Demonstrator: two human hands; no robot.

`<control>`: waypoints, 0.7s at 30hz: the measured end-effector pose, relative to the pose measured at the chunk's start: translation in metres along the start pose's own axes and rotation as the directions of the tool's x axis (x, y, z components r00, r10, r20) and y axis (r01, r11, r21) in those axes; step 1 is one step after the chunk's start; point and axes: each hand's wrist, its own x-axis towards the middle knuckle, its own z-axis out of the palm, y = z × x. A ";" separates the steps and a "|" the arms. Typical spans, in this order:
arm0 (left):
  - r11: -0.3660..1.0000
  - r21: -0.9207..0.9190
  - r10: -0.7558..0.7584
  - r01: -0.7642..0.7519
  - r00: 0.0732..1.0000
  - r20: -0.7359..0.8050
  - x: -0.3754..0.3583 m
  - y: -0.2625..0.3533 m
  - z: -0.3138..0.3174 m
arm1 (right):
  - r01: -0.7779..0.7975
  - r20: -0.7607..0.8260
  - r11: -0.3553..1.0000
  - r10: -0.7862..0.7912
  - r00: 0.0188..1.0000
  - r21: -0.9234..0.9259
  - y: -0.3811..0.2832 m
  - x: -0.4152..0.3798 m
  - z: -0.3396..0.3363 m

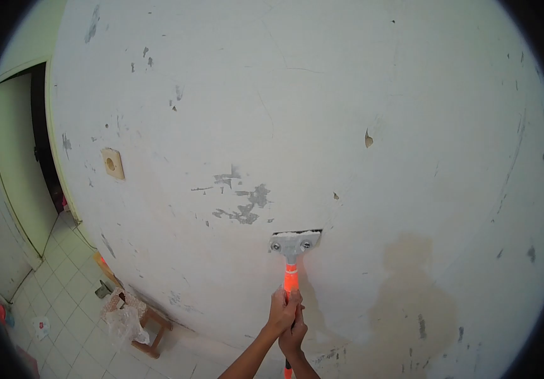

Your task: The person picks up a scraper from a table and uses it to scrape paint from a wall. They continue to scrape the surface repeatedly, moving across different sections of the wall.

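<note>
An orange-handled scraper [291,278] with a wide grey metal head rests its blade against the white wall [322,126], low in the centre of the view. My left hand [282,311] is wrapped round its handle just below the orange part. Close against it and slightly lower, my right hand [293,336] also grips the handle. Whitish residue lies along the blade's edge. Above and left of the scraper head is a patch of grey, flaked wall [256,197]. The lower end of the handle shows below my hands.
A socket [113,163] sits on the wall at the left. Further left is a doorway with a pale door [16,151]. A wooden stool [152,335] with a plastic bag [125,326] stands on the tiled floor [76,306]. A dark object edges the far right.
</note>
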 end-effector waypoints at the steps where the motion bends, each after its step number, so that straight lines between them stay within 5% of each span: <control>1: 1.000 -0.013 0.004 -0.004 1.000 0.005 0.000 -0.005 0.000 | -0.011 0.009 1.000 0.011 1.000 -0.016 0.001 0.001 -0.001; 2: 1.000 -0.016 0.005 -0.005 1.000 0.003 -0.007 -0.017 0.000 | -0.009 0.012 1.000 0.009 1.000 -0.018 0.010 -0.005 -0.004; 4: 0.995 0.008 -0.094 0.094 0.996 0.002 -0.026 -0.037 0.000 | 0.239 -0.051 0.962 -0.248 0.968 -0.129 0.031 -0.019 -0.009; 8: 0.997 -0.024 -0.080 0.080 0.997 -0.013 -0.019 -0.027 0.006 | 0.215 -0.045 0.965 -0.224 0.974 -0.146 0.032 -0.015 -0.013; 13: 0.992 -0.120 0.022 -0.030 0.998 -0.062 0.010 0.003 0.010 | -0.092 0.110 0.991 0.102 0.989 -0.092 -0.020 0.018 -0.017; 17: 0.996 -0.077 -0.042 0.039 0.998 -0.046 -0.021 -0.051 0.013 | 0.065 0.064 0.995 -0.060 0.996 -0.082 0.028 -0.013 -0.030; 21: 0.975 -0.193 -0.117 0.108 0.992 -0.035 -0.025 -0.036 0.022 | 0.140 0.059 0.981 -0.133 0.989 -0.133 0.010 -0.012 -0.043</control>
